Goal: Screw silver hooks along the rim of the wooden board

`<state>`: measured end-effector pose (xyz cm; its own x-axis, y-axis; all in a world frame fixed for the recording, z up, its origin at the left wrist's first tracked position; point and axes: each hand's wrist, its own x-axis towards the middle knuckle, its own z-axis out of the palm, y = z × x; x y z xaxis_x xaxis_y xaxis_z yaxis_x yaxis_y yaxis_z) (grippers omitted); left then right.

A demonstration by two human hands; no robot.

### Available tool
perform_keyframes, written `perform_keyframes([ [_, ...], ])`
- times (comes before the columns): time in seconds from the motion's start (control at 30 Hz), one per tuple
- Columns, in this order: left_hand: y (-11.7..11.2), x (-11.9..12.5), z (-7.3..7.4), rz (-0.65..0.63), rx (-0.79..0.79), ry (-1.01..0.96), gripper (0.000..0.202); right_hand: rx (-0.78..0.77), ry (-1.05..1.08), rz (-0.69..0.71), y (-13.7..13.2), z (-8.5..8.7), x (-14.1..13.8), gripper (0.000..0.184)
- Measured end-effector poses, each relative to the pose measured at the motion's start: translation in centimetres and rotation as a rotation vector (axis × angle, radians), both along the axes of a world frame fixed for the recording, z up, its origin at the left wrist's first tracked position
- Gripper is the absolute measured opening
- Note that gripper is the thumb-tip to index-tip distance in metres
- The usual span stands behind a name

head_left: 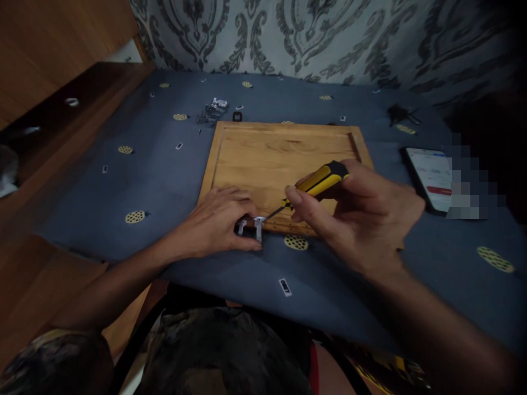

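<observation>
A wooden panel with a raised frame (364, 145), like a small cabinet door, lies flat on the cloth-covered table. My left hand (222, 222) rests over its near left edge, thumb and fingers around a small metal cabinet hinge (258, 229). Part of that hinge is hidden by the fingers. In my right hand (362, 214) is a screwdriver (319, 184) with a yellow and black handle, slanting down to the left. Its tip meets or nearly meets the hinge. Small dark holes show in the panel's near edge, right of the hinge.
More metal hinge parts (214, 109) lie behind the panel's left corner, beside a small black square piece (237, 116). At the right are a phone (428, 178) with a lit screen and a dark object (401, 115). A patterned wall covering (263, 38) borders the back.
</observation>
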<state>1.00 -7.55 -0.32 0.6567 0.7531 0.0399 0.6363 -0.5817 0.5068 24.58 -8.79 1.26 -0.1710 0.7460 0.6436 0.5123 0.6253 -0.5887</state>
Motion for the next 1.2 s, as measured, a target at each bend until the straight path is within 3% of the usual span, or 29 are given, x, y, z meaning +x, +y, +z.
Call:
perform_keyframes([
  [0.33,0.0,0.1,0.1,-0.008,-0.008,0.010,0.033,0.105,-0.068,0.104,0.3,1.1,-0.2,0.033],
  [0.47,0.1,-0.3,1.0,-0.003,-0.027,0.006,0.042,0.073,-0.077,0.100,0.2,1.3,-0.2,0.035],
  [0.57,0.1,-1.6,2.6,0.083,-0.036,-0.087,0.048,0.051,-0.095,0.083,0.1,1.1,-0.1,0.035],
  [0.7,0.7,-4.6,4.3,0.268,-0.006,-0.223,0.041,0.060,-0.071,0.112,0.3,0.9,-0.3,0.035],
  [0.87,2.0,-7.7,3.7,0.406,0.028,-0.270,0.043,0.126,-0.063,0.135,0.5,1.1,-0.3,0.035],
  [0.97,1.3,-7.8,2.7,0.367,0.020,-0.270,0.046,0.138,-0.080,0.121,0.4,1.1,-0.2,0.035],
  [1.2,-2.1,-4.8,0.6,0.042,0.102,-0.090,0.061,0.138,-0.084,0.078,0.2,0.7,-0.1,0.035],
])
